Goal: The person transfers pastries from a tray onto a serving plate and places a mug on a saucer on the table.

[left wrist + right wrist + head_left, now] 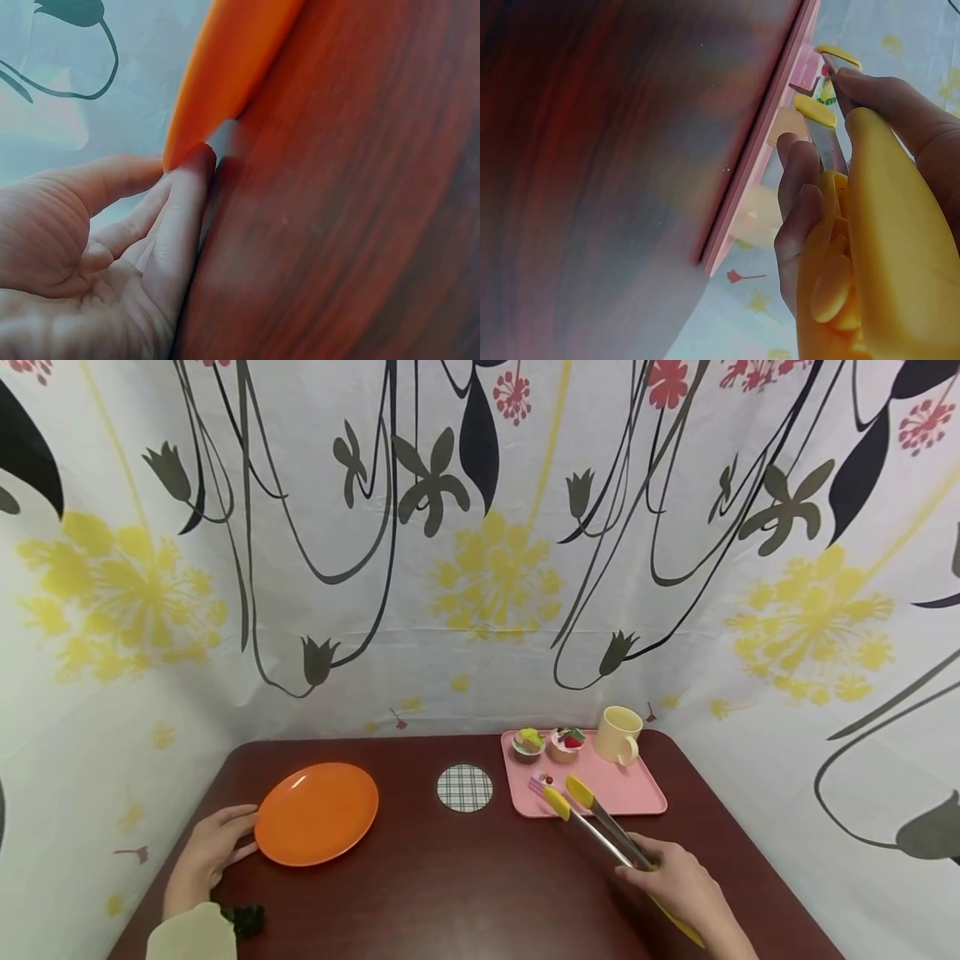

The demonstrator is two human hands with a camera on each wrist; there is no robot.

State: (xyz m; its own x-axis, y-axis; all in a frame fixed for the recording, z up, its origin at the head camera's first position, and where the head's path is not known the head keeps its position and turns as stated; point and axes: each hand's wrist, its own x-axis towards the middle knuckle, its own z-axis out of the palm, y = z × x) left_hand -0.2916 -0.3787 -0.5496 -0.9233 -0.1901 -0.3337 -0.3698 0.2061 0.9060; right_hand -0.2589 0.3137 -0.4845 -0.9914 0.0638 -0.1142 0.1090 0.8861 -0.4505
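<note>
At the left, my left hand (217, 852) pinches the near-left rim of an orange plate (317, 814). The left wrist view shows the thumb on one side of that rim (217, 82) and a finger beneath it. My right hand (675, 881) grips yellow-handled metal tongs (611, 835). Their yellow tips are spread apart over the front of a pink tray (637, 789). A small cupcake in a pink-purple cup (537, 786) sits by the tips, partly covered by them. Behind it on the tray stand a yellow-topped cupcake (528, 744) and a strawberry-topped cupcake (566, 744).
A pale yellow mug (618, 735) stands at the tray's back right. Between plate and tray lies a round checked coaster (465, 788). The dark wooden table (420, 885) is backed by a patterned curtain (420, 668).
</note>
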